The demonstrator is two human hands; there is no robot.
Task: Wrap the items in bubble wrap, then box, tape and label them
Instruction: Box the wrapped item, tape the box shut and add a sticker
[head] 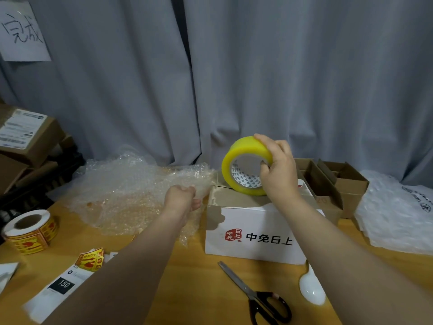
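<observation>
Head view: your right hand (277, 171) grips yellow roll of packing tape (236, 151), upright on top of white printed cardboard box (257, 219), right of centre. Left hand (181, 199) curled left of box, near crumpled bubble wrap (126, 191); whether it pinches anything, unclear. Pull strip taut along flap seam.

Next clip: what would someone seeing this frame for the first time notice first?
The roll of yellow tape stands out, held on edge by the right hand on top of the white box at the table's middle. Left of it, the left hand, fingers curled, is at the edge of a crumpled sheet of bubble wrap. Scissors lie in front of the box.
</observation>
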